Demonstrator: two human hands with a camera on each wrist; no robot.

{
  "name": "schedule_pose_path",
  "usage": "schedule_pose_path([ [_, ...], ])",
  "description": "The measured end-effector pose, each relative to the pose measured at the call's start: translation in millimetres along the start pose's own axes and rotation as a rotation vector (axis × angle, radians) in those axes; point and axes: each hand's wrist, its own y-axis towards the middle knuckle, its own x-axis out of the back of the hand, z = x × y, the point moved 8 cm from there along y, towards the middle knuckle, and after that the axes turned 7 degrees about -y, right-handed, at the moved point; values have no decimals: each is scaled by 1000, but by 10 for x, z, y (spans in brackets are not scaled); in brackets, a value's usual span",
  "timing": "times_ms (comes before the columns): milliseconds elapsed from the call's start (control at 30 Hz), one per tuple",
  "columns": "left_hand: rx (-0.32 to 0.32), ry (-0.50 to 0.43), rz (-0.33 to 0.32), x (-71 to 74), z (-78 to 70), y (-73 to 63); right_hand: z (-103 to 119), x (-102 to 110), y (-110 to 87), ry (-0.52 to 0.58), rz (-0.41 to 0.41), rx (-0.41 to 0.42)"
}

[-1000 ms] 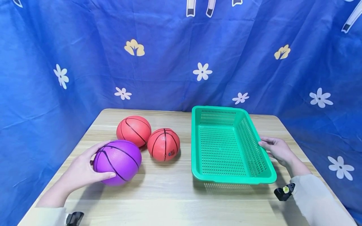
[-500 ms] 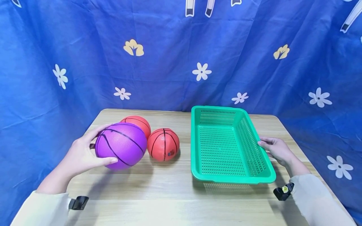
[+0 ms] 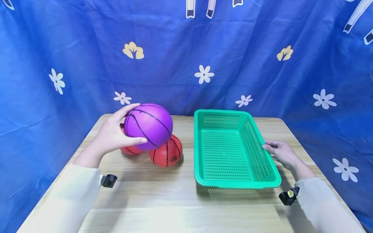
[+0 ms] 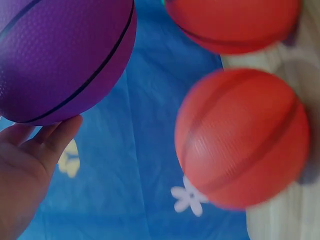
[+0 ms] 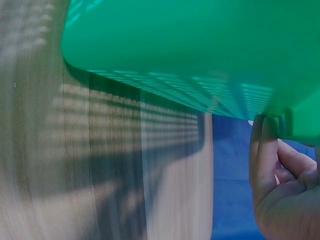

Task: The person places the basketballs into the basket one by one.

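Observation:
My left hand (image 3: 115,133) grips a purple basketball (image 3: 150,124) from its left side, thumb in front and fingers behind. The ball is raised off the table, and in the left wrist view the purple basketball (image 4: 65,60) fills the upper left. In the head view it partly covers two red basketballs. One red basketball (image 3: 131,149) is mostly hidden; the other red basketball (image 3: 166,153) shows most of its face. At the right, my right hand (image 3: 281,153) pinches the side rim of a green plastic basket (image 3: 198,152). The right wrist view shows the fingers (image 5: 265,150) against its wall.
A wooden table (image 3: 163,207) carries the red balls and the basket. Blue patterned cloth (image 3: 163,64) hangs behind the table and along both sides. Black wrist cameras (image 3: 109,180) sit at both sleeves.
My left hand has lifted the purple basketball up from the table and moved it right and away, over the red basketballs. The right hand and the basket have stayed in place.

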Motion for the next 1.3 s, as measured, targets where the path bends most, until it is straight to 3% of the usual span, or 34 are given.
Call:
schedule_pose_path([
  [267,-93,40,27,-421,-259,471,6,2,-3,-10,-7,-2],
  [667,-82,1,115,-1111,-513,979,14,0,8,-12,-23,4],
  [867,-27,-82,127,-1490,-578,1146,-6,9,10,-10,-23,3],
  [1300,60,-99,143,-2151,-622,1320,-26,13,24,-5,-26,12],
])
